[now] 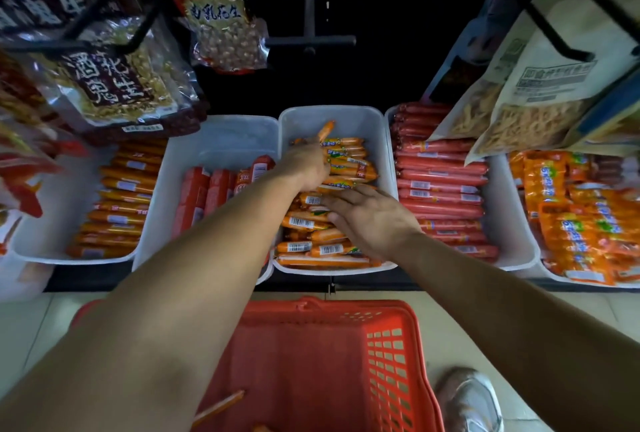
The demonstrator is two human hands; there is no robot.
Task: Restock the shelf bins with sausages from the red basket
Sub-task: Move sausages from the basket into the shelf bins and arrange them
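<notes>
Both my hands are inside the middle white shelf bin [386, 141], which holds several orange sausages [304, 223]. My left hand [306, 163] grips an orange sausage [326, 129] whose end sticks up beyond the fingers, over the back half of the bin. My right hand [367, 218] lies flat with straight fingers on the sausages in the front half. The red basket [346, 355] stands on the floor below the shelf, and one thin orange sausage [221, 405] lies near its bottom, partly behind my left forearm.
More white bins flank it: orange sausages [117, 199] far left, red sausages [204, 194] left, red sausages [440, 186] right, orange packs [581, 213] far right. Hanging snack bags [121, 82] and black hooks [311, 40] overhang the bins. A shoe [467, 400] stands beside the basket.
</notes>
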